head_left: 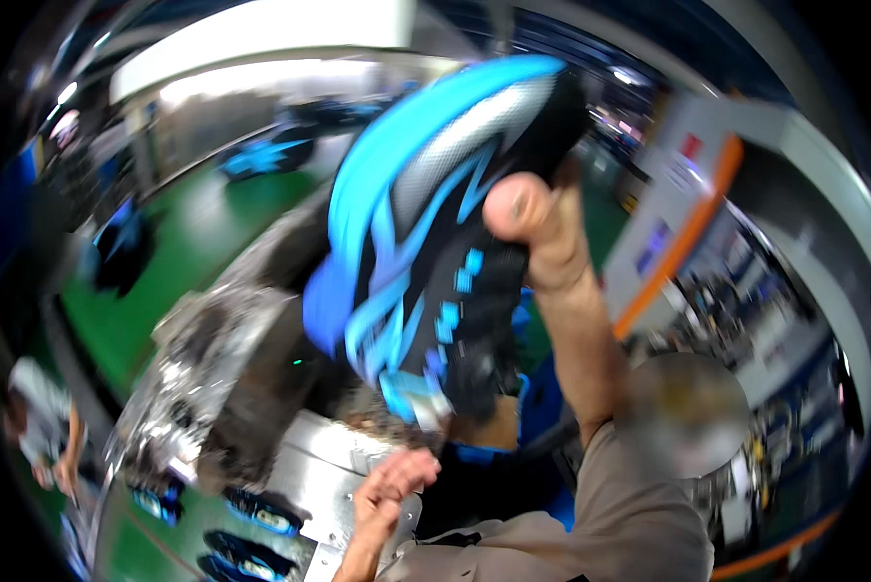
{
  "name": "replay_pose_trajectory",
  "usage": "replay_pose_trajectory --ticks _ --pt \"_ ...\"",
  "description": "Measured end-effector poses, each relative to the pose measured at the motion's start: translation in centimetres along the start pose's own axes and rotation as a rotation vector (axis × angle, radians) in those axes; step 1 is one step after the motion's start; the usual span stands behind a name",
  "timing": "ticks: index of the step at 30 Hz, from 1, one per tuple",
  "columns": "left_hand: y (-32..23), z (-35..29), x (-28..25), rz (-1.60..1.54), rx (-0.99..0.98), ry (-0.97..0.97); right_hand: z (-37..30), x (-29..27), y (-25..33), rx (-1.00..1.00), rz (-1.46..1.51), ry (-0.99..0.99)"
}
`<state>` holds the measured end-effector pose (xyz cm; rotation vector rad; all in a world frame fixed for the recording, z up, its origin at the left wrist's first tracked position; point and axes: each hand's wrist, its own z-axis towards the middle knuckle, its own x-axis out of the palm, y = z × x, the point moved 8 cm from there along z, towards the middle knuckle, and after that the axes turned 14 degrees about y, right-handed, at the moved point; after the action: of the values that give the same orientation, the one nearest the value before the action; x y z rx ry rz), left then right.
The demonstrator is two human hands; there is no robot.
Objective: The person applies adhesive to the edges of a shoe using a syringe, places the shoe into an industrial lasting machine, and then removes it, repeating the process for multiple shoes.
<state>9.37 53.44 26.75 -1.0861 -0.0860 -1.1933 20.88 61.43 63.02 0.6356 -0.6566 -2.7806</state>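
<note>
A large blue, black and silver shoe (406, 213) fills the middle of the view, tilted with one end up at the right and the other hanging low. My right hand (537, 223) is closed around its right side, thumb pressed on the black part; the other fingers are hidden behind it. Below the shoe's lower end is my left hand (392, 488), apart from it, with loosely bent fingers and nothing visible in them. Beside that hand lies a bare metal plate (314, 470). Motion smears the shoe somewhat.
Left of me stands a machine partly wrapped in shiny foil (197, 373). Several blue-black shoes (261, 514) are at lower left. Another person (42, 417) is at the far left. An orange-edged frame (683, 233) rises at right. Brown cardboard (489, 427) shows below the shoe.
</note>
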Motion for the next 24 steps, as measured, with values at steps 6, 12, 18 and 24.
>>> replay_pose_trajectory --ticks 6,12,18,24 --pt "10.5 11.1 10.4 -0.199 -0.287 0.300 -26.5 -8.3 2.1 0.713 0.274 -0.431" --pt "25.8 8.9 19.7 -0.320 -0.549 0.273 -49.4 -13.8 14.3 0.781 0.307 -0.929" --pt "39.2 6.2 34.5 -0.019 -0.653 0.449 -66.7 -13.1 25.6 0.964 -0.383 -1.199" --pt "49.0 4.7 45.9 -0.146 -0.702 0.701 -75.8 -15.0 36.0 0.789 -0.537 -1.696"
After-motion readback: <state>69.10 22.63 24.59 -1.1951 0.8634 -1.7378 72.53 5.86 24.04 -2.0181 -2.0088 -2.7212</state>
